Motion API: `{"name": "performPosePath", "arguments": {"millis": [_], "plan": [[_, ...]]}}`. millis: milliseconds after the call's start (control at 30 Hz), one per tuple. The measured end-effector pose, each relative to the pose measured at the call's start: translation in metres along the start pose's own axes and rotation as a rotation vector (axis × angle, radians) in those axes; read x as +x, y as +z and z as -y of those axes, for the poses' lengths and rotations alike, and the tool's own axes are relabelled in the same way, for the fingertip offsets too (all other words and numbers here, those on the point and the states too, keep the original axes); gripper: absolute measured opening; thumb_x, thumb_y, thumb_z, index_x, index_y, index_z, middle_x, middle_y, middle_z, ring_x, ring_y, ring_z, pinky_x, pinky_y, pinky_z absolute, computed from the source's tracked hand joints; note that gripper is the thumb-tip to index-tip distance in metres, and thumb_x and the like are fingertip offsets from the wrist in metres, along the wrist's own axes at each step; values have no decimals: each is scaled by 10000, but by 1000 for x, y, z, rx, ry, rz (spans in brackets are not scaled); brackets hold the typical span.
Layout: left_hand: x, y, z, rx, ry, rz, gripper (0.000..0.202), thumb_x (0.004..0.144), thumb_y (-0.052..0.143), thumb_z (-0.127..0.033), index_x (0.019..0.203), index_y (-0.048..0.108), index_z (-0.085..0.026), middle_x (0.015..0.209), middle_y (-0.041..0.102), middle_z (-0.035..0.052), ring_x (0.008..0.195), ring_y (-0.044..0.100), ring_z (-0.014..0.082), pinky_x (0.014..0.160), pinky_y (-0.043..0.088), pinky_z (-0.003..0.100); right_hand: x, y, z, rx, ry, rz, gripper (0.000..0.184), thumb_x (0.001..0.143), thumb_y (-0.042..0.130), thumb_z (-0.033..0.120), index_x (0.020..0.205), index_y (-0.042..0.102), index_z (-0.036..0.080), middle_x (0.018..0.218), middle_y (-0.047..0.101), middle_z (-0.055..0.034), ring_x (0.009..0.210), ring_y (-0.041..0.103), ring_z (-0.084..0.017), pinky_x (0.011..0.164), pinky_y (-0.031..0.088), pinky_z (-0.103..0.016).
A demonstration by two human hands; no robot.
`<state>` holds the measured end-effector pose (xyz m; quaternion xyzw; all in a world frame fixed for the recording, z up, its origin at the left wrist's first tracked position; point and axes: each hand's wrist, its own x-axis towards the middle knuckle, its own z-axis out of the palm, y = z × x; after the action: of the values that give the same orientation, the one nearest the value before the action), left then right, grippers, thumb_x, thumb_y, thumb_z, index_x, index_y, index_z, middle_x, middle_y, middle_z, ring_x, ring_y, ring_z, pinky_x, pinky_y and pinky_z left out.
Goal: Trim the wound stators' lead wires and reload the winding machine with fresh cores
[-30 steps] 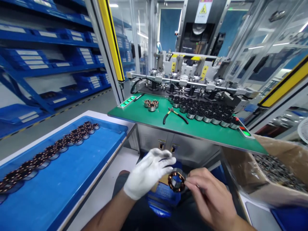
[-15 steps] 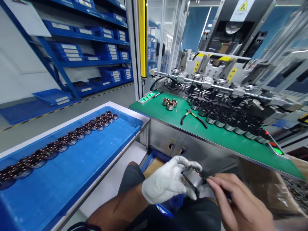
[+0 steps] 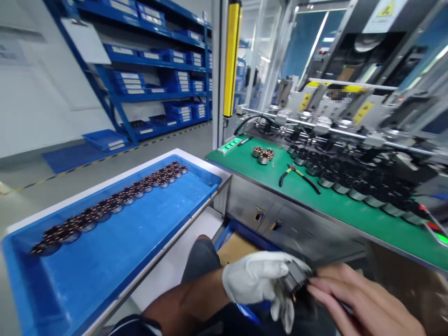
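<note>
Glass-walled machinery point(image 3: 322, 122) and blue shelves point(image 3: 157, 95) stand behind two tables, one green-topped point(image 3: 241, 161), one white point(image 3: 175, 153). Nearest the camera, above the lap, the gloved left hand point(image 3: 254, 277) and bare right hand point(image 3: 357, 294) meet at a stator point(image 3: 294, 279). Left fingers close on the stator from its left, some curled over the top, others hanging below it. Right fingers are pressed together, pinching at its right edge; motion blur hides just which bit lies between them. Tilted, the stator shows its grey metal side, with a speck of copper at its lower edge.

Just beyond the gloved wrist, a blue bin point(image 3: 229, 231) with cardboard point(image 3: 238, 249) in it sits low before the grey cabinet point(image 3: 245, 205). On the green table above, pliers point(image 3: 292, 166) lie with handles spread towards the person. Left of them sit three copper-wound stators point(image 3: 264, 157), huddled together; right of them, black-topped parts point(image 3: 371, 179) stand in close rows. Green lights point(image 3: 231, 144) glow at the table's left end. Over on the white table, a blue tray point(image 3: 154, 224) holds a long band of stators point(image 3: 121, 198) along its far side. Beyond, a clipboard point(image 3: 87, 39) hangs on the shelves.
</note>
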<state>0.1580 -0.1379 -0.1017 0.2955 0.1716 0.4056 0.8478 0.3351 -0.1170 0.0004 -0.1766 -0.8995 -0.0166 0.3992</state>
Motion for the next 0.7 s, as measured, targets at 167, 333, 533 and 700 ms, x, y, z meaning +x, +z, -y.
{"name": "performPosePath", "arguments": {"millis": [167,333,533,700], "plan": [[-7,16,-18,151,482,-235,704,558,825,-46,1142,527,-302,1126,602,14,847,643,126,637,523,180,8,7,6,101,332,-39,125,901,586,121,804,647,169,699,657,-13,607,636,-92,557,517,-179],[-13,12,-22,710,618,-381,540,581,815,-46,1034,602,-247,1165,579,33,1006,637,175,870,533,271,8,9,0,265,541,-64,199,891,609,143,695,630,172,646,636,12,579,601,-88,549,482,-190],[-18,17,-43,1314,472,-243,306,647,820,-190,909,662,-204,1267,629,100,1223,573,279,1008,484,365,4,14,-4,400,526,-39,211,886,618,143,675,617,161,656,624,13,596,589,-84,572,471,-193],[-16,30,-59,1459,457,-179,157,719,776,-182,812,656,-221,1106,725,11,951,698,175,873,552,279,2,15,-5,468,499,-33,169,898,617,153,731,642,154,685,608,3,621,575,-85,592,467,-194]]}}
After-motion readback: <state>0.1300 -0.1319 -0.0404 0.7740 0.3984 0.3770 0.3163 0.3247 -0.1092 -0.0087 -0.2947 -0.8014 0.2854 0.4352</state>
